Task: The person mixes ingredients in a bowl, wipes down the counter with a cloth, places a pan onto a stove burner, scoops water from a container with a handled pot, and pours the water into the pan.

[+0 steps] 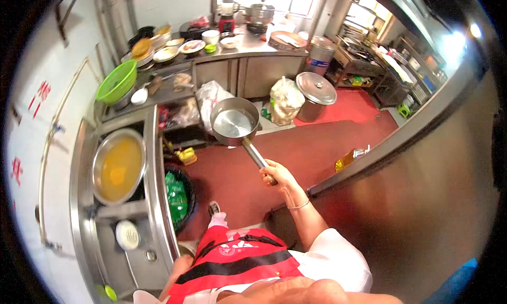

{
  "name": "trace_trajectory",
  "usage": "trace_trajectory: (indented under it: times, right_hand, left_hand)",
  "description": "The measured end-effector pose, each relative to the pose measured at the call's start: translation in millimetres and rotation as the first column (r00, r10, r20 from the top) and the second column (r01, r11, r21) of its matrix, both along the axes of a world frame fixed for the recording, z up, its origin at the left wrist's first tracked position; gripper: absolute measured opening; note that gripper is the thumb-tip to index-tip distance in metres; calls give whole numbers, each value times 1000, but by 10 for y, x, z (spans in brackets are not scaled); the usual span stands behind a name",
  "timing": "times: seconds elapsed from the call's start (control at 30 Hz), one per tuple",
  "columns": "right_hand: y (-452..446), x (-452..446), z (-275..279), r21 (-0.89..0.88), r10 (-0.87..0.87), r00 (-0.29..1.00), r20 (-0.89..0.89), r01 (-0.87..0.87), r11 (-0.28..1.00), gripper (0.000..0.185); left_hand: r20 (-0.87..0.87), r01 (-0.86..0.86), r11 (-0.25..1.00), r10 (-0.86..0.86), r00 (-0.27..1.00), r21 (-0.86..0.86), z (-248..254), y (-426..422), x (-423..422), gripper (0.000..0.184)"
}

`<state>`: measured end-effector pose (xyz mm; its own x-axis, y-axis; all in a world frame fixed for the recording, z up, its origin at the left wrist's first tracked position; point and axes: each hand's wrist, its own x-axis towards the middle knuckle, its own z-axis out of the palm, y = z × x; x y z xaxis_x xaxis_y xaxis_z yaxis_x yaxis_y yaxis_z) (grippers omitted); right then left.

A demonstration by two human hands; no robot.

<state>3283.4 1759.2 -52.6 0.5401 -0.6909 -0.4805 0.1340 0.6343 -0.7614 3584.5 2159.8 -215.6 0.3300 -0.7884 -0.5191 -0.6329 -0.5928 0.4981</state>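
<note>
My right hand (277, 176) is wrapped around the long metal handle of a saucepan (234, 122). The pan is held out in front of me above the red floor, its mouth turned up toward me. Its inside looks shiny, and I cannot tell whether a little liquid lies in it. Part of my left arm (181, 265) shows low beside the sink edge, but its fingers are hidden. Left of me, a large steel basin (96, 172) holds yellowish liquid with a paler lump. A round whitish item (127, 235) lies in the sink (108, 262).
A counter (219, 66) at the back carries plates, bowls, a blender (227, 20) and a pot. Below stand a lidded steel pot (316, 88) and a filled bag (285, 100). A black bin (191, 196) with green contents stands beside the sink. A metal panel (417, 209) borders my right.
</note>
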Motion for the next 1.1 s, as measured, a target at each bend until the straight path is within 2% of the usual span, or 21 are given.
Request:
trace_trajectory:
  times: [0.17,0.27,0.33,0.4,0.47,0.5,0.53,0.57,0.6,0.63,0.67,0.73,0.77,0.8,0.87,0.9,0.97,1.0,1.07,1.1]
  right_hand:
    - [-944,-134,-382,-18,-257,966,15,257,966,29]
    - [-1516,-180,-390,-46,-385,919,78,389,920,22]
    - [-1861,-243,-340,-8,-509,860,20,510,860,16]
    - [-2247,-416,-402,-6,-551,834,30,552,834,13]
    - [-2567,-568,-368,-30,-623,782,22,623,782,14]
    - [-2728,-669,-395,-37,-665,747,12,665,746,13]
    - [-2865,-789,-432,-23,-699,715,34,699,714,17]
    - [-3005,-930,-407,11,-702,711,43,702,712,18]
    - [-3152,-1069,-391,23,-723,689,60,723,691,18]
    - [-3264,-1203,-361,17,-736,675,47,736,676,18]
    - [-3374,-1345,-315,2,-747,663,37,748,664,18]
    - [-3582,-1654,-279,12,-784,620,28,784,621,17]
    - [-3638,-1831,-327,1,-791,612,2,791,612,19]
    - [-3747,-2020,-322,25,-795,606,35,795,606,20]
    - [-3965,-2329,-261,4,-819,573,-25,819,573,21]
    - [-4100,-2509,-236,1,-822,569,-26,822,569,21]
    - [-4299,-2862,-240,83,-835,551,0,832,549,21]
    - [-4390,-3047,-311,72,-837,547,15,834,547,21]
    - [-4609,-3391,-353,131,-861,508,34,851,508,21]
    - [-4728,-3549,-342,135,-873,488,17,864,485,20]
  left_hand:
    - [-83,254,934,-241,967,251,-550,-1243,758,30]
    - [-107,378,850,-365,925,368,-909,-2204,1307,30]
    - [-118,487,780,-482,868,393,-1015,-2912,1670,31]
    - [-89,664,666,-680,728,339,-1099,-3762,1925,31]
    - [50,851,480,-875,481,215,-1127,-4764,2010,32]
    - [151,846,429,-903,401,317,-721,-5371,1747,32]
    - [185,785,573,-819,542,235,-166,-5952,1375,31]
    - [301,774,632,-732,612,-38,-65,-6443,1206,29]
    - [250,826,562,-807,535,47,-81,-7051,1081,27]
    - [279,834,552,-801,530,-2,-41,-7583,833,27]
    - [298,843,533,-795,529,-73,209,-8003,513,28]
    - [288,815,530,-763,579,-236,46,-8824,46,30]
    - [213,768,504,-763,611,-395,-84,-9116,-174,31]
    - [204,773,500,-772,602,-390,-189,-9322,-344,31]
    - [131,716,583,-733,667,-385,-297,-9740,-719,30]
    - [135,739,607,-739,660,-292,-182,-9791,-873,28]
    - [123,751,660,-744,657,-20,-670,-9955,-867,33]
    - [64,762,648,-759,648,-20,-908,-9914,-768,37]
    - [0,837,466,-874,487,287,-1315,-10000,-571,37]
    - [-31,816,433,-877,480,383,-1322,-10073,-568,36]
